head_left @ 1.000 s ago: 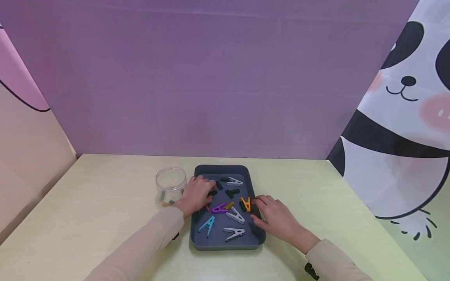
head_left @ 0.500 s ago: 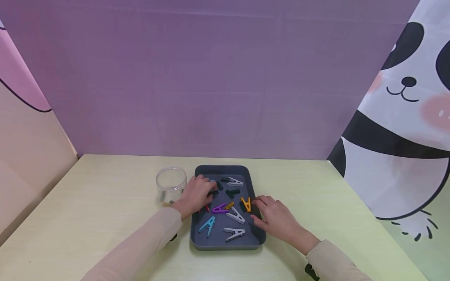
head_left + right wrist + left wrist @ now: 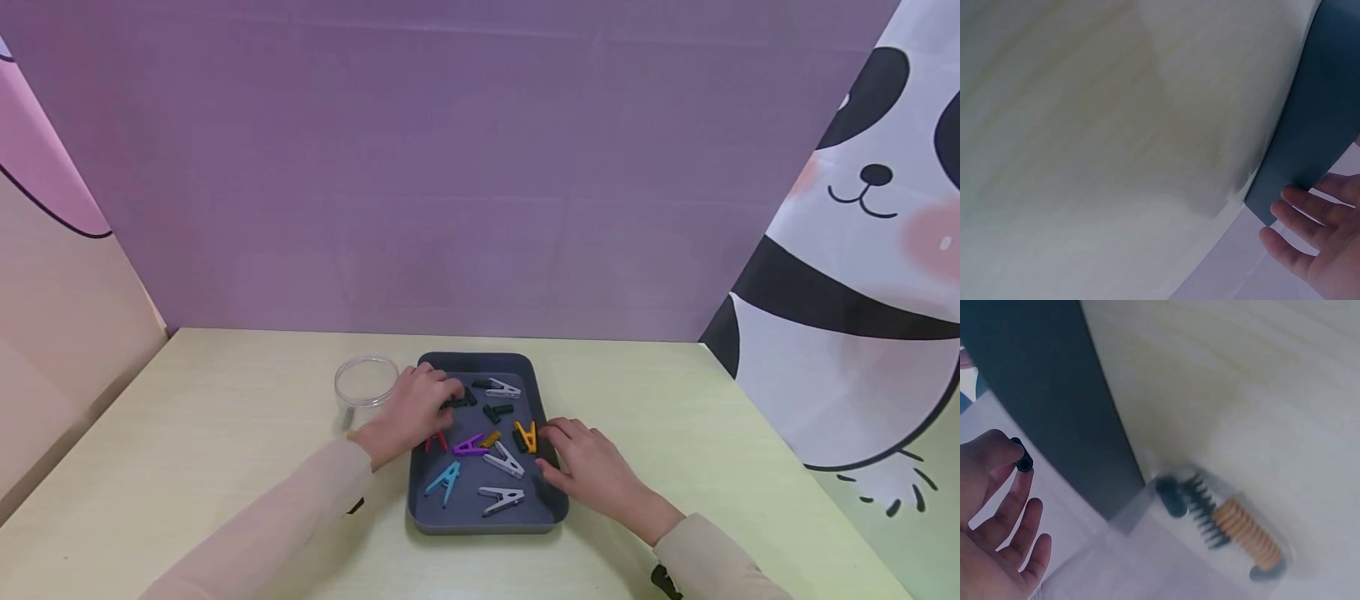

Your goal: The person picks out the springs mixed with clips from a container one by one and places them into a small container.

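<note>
My left hand (image 3: 412, 408) is over the left side of a dark grey tray (image 3: 465, 515). In the left wrist view its thumb and forefinger pinch a small dark tube-shaped piece (image 3: 1023, 461) with a hole in its end; the other fingers are spread. My right hand (image 3: 588, 467) rests at the tray's right rim with loosely bent fingers and holds nothing. Inside the tray lie several plastic clips, among them a purple clip (image 3: 469, 446), a light blue clip (image 3: 444, 482) and a yellow clip (image 3: 526, 437). A red clip (image 3: 437, 440) is partly behind my left hand.
A clear round jar (image 3: 367, 358) stands left of the tray, partly hidden by my left arm. Seen through it are an orange coil (image 3: 1247, 534), a dark coil (image 3: 1207, 512) and a dark cylinder (image 3: 1171, 497). Several dark ribbed pieces lie in the tray.
My left hand has shifted slightly left and upward, showing more of the red clip and covering more of the jar. My right hand has stayed put.
</note>
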A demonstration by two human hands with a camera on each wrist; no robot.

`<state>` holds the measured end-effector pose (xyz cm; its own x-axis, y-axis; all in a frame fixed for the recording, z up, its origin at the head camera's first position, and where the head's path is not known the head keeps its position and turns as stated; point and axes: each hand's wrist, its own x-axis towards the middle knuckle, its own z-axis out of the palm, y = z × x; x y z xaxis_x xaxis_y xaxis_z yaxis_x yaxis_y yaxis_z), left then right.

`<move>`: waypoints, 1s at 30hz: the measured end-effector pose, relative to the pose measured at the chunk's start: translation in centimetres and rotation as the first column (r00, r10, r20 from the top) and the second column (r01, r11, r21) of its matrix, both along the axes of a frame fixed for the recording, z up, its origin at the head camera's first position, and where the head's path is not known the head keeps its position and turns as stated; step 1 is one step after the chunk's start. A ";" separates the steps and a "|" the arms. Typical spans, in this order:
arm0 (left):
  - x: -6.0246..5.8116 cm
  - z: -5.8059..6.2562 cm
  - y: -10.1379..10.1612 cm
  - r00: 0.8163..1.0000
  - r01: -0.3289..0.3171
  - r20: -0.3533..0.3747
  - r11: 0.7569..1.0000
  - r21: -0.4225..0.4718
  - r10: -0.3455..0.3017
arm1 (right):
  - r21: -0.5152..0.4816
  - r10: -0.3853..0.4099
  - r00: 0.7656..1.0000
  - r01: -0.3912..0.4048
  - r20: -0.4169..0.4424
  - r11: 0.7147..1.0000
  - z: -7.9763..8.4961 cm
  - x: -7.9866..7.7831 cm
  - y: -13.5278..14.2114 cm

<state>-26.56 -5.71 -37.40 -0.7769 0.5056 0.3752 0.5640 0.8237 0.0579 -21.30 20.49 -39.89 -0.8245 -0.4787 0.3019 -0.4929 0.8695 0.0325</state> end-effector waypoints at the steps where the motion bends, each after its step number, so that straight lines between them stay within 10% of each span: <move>1: 0.1 0.2 -0.2 1.000 -0.001 -0.011 1.000 -0.005 0.001 | 0.001 0.001 1.000 -0.001 -0.002 1.000 0.0 0.0 0.0; 30: 1.1 4.8 -7.5 0.995 -0.044 -0.090 0.996 0.081 0.052 | -0.011 0.001 1.000 -0.002 -0.022 1.000 -0.1 0.2 -0.1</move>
